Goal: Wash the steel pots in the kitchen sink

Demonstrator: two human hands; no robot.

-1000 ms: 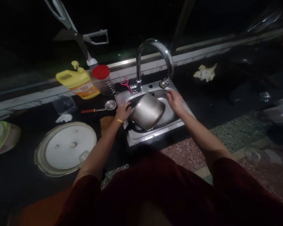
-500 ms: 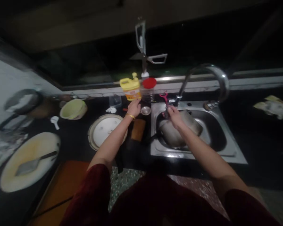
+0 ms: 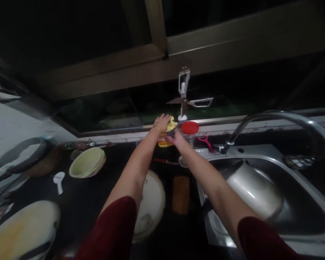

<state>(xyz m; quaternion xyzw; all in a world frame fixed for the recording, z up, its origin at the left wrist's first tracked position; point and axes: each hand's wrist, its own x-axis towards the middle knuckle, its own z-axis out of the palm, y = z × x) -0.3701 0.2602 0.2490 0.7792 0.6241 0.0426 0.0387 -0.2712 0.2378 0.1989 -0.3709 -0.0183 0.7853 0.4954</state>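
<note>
My left hand (image 3: 162,122) lies over the handle side of a yellow pump bottle (image 3: 165,143), its fingers beside the yellow pump head (image 3: 172,123). Part of the grip is hidden. Just below the pump head, my right hand (image 3: 175,138) holds a dark, mesh-like scrubber (image 3: 170,133) against the front of the bottle. A clear jar with a red lid (image 3: 190,127) stands right of the bottle. On the counter below are a red-handled knife (image 3: 165,161) and a small round metal dish (image 3: 183,161), partly behind my right forearm.
A metal pot (image 3: 256,189) lies tilted in the sink (image 3: 311,202), under a curved tap (image 3: 278,115). Nearby are a pink peeler (image 3: 206,142), a brown block (image 3: 181,195), a large white plate (image 3: 154,202), green bowls (image 3: 83,163) and a white spoon (image 3: 59,180).
My right hand has moved from the sink's left edge to the bottle with the scrubber. My left hand has risen from the bottle's base to its top. The view has tilted up.
</note>
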